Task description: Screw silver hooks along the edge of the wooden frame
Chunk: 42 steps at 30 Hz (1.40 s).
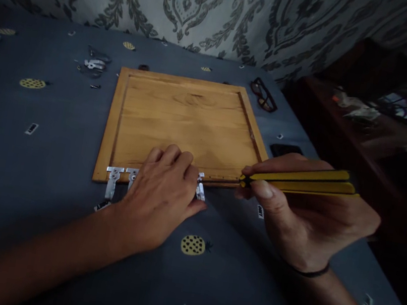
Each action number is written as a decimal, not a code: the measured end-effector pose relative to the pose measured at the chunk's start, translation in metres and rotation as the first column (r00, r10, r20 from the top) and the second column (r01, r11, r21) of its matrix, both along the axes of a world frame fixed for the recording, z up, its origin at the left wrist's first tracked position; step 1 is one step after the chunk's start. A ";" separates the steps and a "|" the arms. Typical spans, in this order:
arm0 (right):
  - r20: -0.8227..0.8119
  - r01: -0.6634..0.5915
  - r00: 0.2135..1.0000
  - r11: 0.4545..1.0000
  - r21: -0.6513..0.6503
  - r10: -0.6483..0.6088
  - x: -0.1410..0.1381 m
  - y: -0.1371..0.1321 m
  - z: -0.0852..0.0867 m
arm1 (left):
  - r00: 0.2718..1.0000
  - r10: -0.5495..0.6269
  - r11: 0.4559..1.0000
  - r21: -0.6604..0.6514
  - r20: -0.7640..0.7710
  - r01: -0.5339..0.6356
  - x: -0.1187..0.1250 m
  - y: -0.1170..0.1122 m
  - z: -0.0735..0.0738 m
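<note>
A wooden panel [186, 114] with a raised frame lies flat before me. Metal hinges [111, 182] sit along its near edge, some partly covered by my left hand [160, 197]. That hand is closed, its curled fingers pressing down at a hinge [201, 189] that shows beside the thumb. My right hand [294, 212] grips a screwdriver [299, 179] by its yellow and black handle. Its dark shaft points left along the near edge, toward the hinge by my left hand; whether the tip touches a screw I cannot make out.
The bed or table surface wears a blue cloth [49, 160] with pineapple prints. Pliers [95, 64] and a small screw [95, 86] lie beyond the panel's left side. Eyeglasses [263, 94] and a dark flat object [286, 149] are at the right. Patterned fabric [187, 7] rises behind.
</note>
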State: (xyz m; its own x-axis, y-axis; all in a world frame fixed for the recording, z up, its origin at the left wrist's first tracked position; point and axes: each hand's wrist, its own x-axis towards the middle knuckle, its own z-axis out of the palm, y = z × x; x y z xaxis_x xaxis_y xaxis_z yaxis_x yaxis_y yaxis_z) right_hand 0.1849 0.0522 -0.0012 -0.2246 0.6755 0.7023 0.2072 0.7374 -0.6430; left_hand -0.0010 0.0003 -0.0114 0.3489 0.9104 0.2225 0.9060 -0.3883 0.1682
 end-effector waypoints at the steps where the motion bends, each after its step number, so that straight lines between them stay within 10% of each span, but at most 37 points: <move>1: 0.003 0.003 1.000 1.000 0.004 -0.003 0.000 0.000 0.000 | 1.000 0.001 1.000 0.011 0.003 -0.001 0.000 0.000 0.000; 29: 0.045 0.022 0.999 0.998 -0.058 -0.020 0.005 0.001 -0.002 | 0.999 -0.001 0.993 0.122 0.036 -0.004 0.000 -0.001 -0.001; 42: -0.081 -0.163 0.986 0.936 -0.311 0.144 -0.001 0.006 0.011 | 1.000 -0.006 0.996 0.093 0.018 0.005 0.000 -0.001 0.001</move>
State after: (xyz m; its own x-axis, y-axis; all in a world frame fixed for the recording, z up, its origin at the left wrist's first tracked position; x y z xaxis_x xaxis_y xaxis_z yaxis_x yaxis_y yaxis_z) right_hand 0.1839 0.0582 0.0097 -0.3094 0.8248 0.4733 0.0641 0.5147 -0.8550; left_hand -0.0013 -0.0007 -0.0108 0.3491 0.8834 0.3127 0.9009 -0.4082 0.1473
